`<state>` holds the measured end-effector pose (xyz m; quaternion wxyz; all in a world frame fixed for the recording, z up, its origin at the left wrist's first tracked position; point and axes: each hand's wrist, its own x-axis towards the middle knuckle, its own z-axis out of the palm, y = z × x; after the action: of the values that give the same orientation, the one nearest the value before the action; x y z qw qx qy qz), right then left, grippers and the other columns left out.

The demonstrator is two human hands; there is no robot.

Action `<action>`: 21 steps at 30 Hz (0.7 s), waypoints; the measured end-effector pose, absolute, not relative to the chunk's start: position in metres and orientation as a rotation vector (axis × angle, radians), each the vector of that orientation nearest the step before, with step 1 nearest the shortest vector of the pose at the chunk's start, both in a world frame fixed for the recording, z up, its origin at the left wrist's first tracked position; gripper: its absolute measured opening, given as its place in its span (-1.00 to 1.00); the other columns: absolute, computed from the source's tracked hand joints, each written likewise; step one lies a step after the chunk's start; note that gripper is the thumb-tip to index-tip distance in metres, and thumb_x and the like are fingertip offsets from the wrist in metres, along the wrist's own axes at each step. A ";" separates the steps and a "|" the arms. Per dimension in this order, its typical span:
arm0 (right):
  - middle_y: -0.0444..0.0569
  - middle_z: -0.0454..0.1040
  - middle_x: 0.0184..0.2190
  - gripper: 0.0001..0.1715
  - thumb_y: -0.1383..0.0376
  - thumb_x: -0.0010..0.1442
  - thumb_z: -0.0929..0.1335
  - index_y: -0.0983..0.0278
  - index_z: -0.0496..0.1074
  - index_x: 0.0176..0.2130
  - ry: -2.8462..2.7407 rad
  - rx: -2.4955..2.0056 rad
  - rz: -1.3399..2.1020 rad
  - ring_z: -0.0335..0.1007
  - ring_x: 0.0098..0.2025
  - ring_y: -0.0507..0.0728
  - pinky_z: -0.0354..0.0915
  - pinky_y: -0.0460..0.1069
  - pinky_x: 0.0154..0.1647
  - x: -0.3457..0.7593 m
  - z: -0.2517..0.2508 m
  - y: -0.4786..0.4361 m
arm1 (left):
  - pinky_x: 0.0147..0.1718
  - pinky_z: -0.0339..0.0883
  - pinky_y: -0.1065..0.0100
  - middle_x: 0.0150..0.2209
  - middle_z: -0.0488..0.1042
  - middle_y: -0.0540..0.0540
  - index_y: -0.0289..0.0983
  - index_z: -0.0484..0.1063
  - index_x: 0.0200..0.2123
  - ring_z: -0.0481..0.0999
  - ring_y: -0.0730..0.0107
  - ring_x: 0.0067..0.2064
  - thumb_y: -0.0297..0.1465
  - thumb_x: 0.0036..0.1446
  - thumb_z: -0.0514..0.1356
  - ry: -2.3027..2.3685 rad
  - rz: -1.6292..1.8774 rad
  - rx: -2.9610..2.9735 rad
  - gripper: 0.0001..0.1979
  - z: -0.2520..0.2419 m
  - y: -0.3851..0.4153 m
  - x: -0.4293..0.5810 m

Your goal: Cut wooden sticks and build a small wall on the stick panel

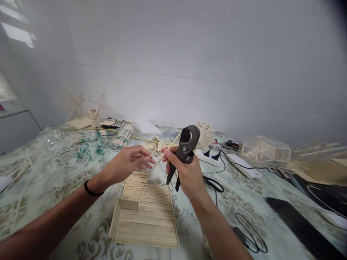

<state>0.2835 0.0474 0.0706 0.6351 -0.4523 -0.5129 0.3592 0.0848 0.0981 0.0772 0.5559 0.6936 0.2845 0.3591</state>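
My right hand (187,173) is wrapped round a black hand cutter (187,148) with a curved, hooked head. Between its thumb and forefinger it also pinches a thin wooden stick (173,141), which slants down to the left. My left hand (135,159), with a black band at the wrist, is beside the stick's lower end. Its fingers are apart and loosely bent; I cannot tell whether they touch the stick. Below both hands lies a small structure of wooden sticks (151,224), with a slatted floor and low walls. Loose sticks (132,182) rest across its far left corner.
Stick models (93,117) stand at the back left, near green-and-clear wrappers (93,148). A white power strip (207,157) with black plugs and cables lies right of the cutter. Further right are a clear-sided frame model (265,150) and a dark flat object (298,224).
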 end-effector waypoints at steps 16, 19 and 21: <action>-0.16 0.48 -0.54 -0.67 0.09 0.13 0.50 0.29 0.57 -0.24 -1.277 -0.970 0.911 0.36 -0.59 -0.01 0.28 -0.09 -0.54 0.286 0.073 0.048 | -0.16 0.65 0.21 -0.27 0.65 -0.12 -0.33 0.61 -0.22 0.68 0.27 -0.22 -0.19 0.25 0.28 0.631 0.654 1.600 -0.70 0.067 0.090 0.097; -0.15 0.48 -0.53 -0.66 0.08 0.13 0.50 0.30 0.57 -0.23 -1.292 -0.986 0.910 0.36 -0.58 -0.01 0.28 -0.09 -0.54 0.284 0.073 0.048 | -0.14 0.65 0.20 -0.23 0.65 -0.14 -0.34 0.61 -0.23 0.68 0.24 -0.18 -0.19 0.23 0.29 0.630 0.651 1.606 -0.70 0.069 0.089 0.095; -0.14 0.48 -0.52 -0.64 0.05 0.13 0.49 0.30 0.55 -0.26 -1.298 -0.999 0.920 0.36 -0.57 0.00 0.28 -0.08 -0.54 0.283 0.071 0.048 | -0.12 0.64 0.20 -0.22 0.66 -0.16 -0.35 0.61 -0.22 0.68 0.24 -0.17 -0.20 0.23 0.29 0.649 0.654 1.617 -0.70 0.072 0.089 0.093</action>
<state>0.2828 0.0481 0.0711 0.5904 -0.4293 -0.5575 0.3954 0.0929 0.0887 0.0721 0.5973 0.6969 0.2796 0.2817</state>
